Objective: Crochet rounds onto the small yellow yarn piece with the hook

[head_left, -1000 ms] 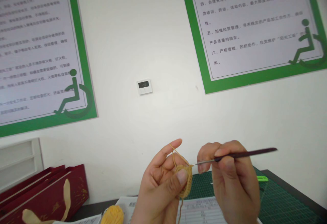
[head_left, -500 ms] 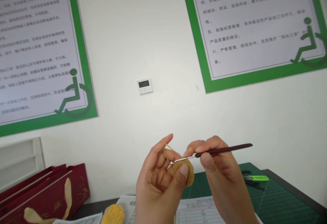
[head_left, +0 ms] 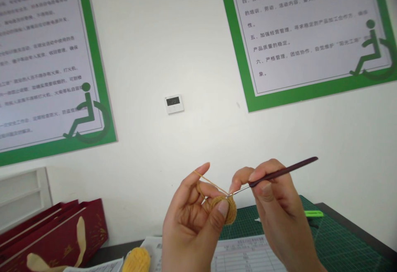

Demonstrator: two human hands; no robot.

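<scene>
White wall [head_left: 161, 36] behind; left hand [head_left: 192, 220] pinches crocheted piece [head_left: 231, 214]; right hand [head_left: 276, 208] pinches hook [head_left: 287, 170], slanting down-left to piece's upper edge.

A handicraft workshop is indicated by the green-bordered poster [head_left: 297, 27] on the white wall [head_left: 201, 56], where a "Sunshine Workshop" and product quality are named in Chinese and a wheelchair symbol [head_left: 373, 50] is printed. Craft work is further shown by the gridded cutting mat [head_left: 341, 243], printed sheets [head_left: 245, 253] and yellow yarn ball [head_left: 137, 260] seen at the dark counter [head_left: 113, 250], above which a crochet hook [head_left: 285, 171] is held to tan crochet [head_left: 231, 215].
</scene>
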